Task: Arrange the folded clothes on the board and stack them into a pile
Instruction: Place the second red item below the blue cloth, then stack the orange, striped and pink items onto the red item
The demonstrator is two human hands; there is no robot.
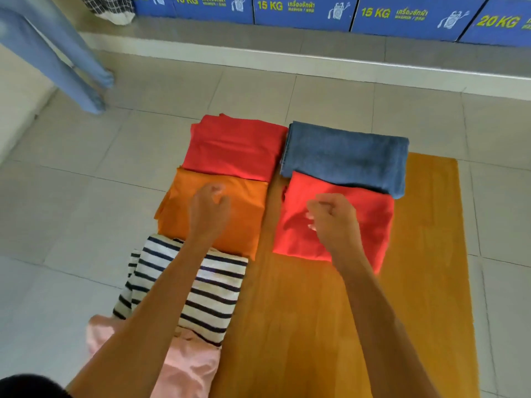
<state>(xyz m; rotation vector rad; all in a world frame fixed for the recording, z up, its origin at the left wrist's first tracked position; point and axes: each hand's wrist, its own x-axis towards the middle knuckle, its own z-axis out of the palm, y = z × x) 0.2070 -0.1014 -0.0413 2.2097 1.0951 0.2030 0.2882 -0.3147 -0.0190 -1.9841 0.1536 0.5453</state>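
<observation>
Several folded clothes lie on a wooden board (316, 326) on the floor. Left column, far to near: a red piece (235, 145), an orange piece (244, 214), a black-and-white striped piece (212, 297), a pink piece (189, 366). Right column: a blue towel (347, 156) at the far end, with a red-orange piece (370, 222) in front overlapping its near edge. My left hand (209, 208) hovers over the orange piece, fingers curled, holding nothing. Above the red-orange piece, my right hand (330, 219) is a loose fist, also empty.
Grey floor tiles surround the board. Pale blue chair legs (86, 81) stand at the far left. A raised step with blue washing machine panels (304, 10) runs along the back. Bare board shows at the right and near side.
</observation>
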